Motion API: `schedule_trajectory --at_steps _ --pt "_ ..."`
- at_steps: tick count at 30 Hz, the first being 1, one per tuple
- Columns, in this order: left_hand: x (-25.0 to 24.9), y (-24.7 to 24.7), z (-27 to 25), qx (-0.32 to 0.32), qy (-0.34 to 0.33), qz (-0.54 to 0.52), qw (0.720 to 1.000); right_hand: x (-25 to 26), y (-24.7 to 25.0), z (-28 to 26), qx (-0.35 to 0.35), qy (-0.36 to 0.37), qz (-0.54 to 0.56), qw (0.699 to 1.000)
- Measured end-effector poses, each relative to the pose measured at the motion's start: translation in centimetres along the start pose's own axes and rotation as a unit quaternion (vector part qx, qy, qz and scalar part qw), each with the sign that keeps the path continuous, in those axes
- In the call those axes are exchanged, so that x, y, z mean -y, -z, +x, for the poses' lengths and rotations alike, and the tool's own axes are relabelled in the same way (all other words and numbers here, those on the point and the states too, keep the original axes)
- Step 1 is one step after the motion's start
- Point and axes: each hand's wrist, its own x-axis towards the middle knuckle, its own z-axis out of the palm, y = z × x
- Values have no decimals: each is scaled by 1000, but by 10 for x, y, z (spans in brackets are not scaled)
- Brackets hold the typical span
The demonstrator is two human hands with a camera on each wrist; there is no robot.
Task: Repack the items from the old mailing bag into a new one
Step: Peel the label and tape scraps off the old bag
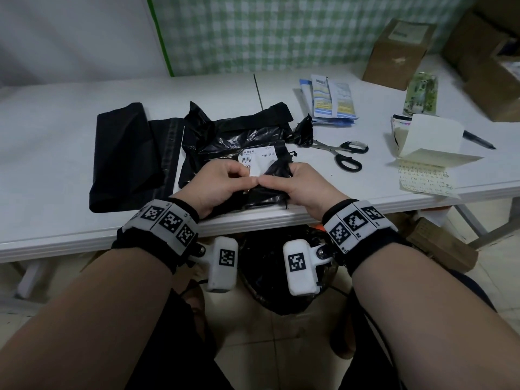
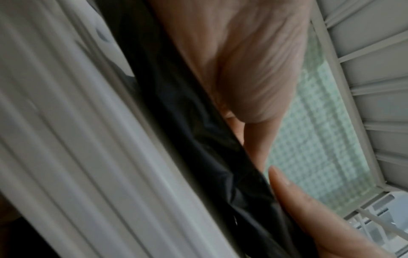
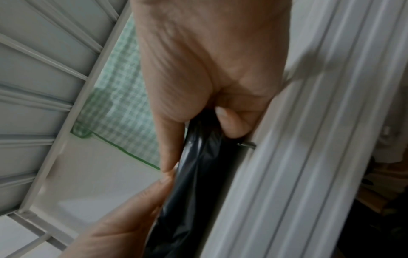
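The old black mailing bag (image 1: pixel 233 139), torn and crumpled, lies in the middle of the white table with a white shipping label (image 1: pixel 256 156) on it. My left hand (image 1: pixel 222 181) and right hand (image 1: pixel 289 181) grip its near edge side by side, thumbs touching, fingers curled into the black plastic (image 2: pixel 198 139) (image 3: pixel 198 174). A flat, folded black mailing bag (image 1: pixel 123 156) lies to the left. Several blue-and-white sachets (image 1: pixel 330 99) lie at the back right.
Black-handled scissors (image 1: pixel 342 154) lie right of the old bag. A folded paper note (image 1: pixel 427 153), a pen (image 1: pixel 478 139), a green packet (image 1: pixel 420 94) and cardboard boxes (image 1: pixel 399 52) stand further right. The table's front edge (image 1: pixel 247 218) runs under my wrists.
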Motion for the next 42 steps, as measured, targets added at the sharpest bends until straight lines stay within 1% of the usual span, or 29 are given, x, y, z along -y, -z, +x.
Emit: schedule_trajectory --at_steps 6,9,13,16,20,22,24,25,27,29,30,33,36,37,40,42 --pt "1 3 3 28 12 6 1000 -1 0 2 1 -6 -26 1000" --pt "2 4 4 32 19 -21 999 -3 3 4 5 -13 -29 999" --pt "2 8 5 26 36 -96 994 -1 7 3 20 -26 -32 999" --pt "1 10 6 17 44 -108 993 1 7 1 14 -30 -41 999" --pt "-3 5 5 -28 49 -119 991 4 5 -4 2 -36 -83 996" --pt "-3 3 6 -65 23 -58 996 4 6 -6 2 -36 -93 995" --pt "-5 3 8 -114 -16 40 993 5 6 -11 5 -39 -96 995" --pt "-7 4 8 -141 -28 87 986 5 5 -13 8 -45 -85 995" --pt "-11 7 7 -197 -39 192 961 6 4 -19 25 -67 -30 997" --pt "-14 8 3 -222 -37 269 937 8 4 -25 52 -88 6 995" --pt "-16 8 1 -225 -34 291 929 8 3 -28 65 -95 11 993" --pt "-21 7 -6 -207 -23 318 925 10 -3 -36 102 -101 -3 990" --pt "-26 6 -13 -178 -9 309 934 14 -10 -42 163 -111 -14 980" --pt "-26 6 -14 -168 -2 299 939 16 -11 -44 171 -110 -10 979" --pt "-24 6 -18 -118 35 296 947 24 -13 -48 138 -97 -18 986" --pt "-18 6 -17 -80 67 305 947 31 -12 -50 85 -86 -70 990"
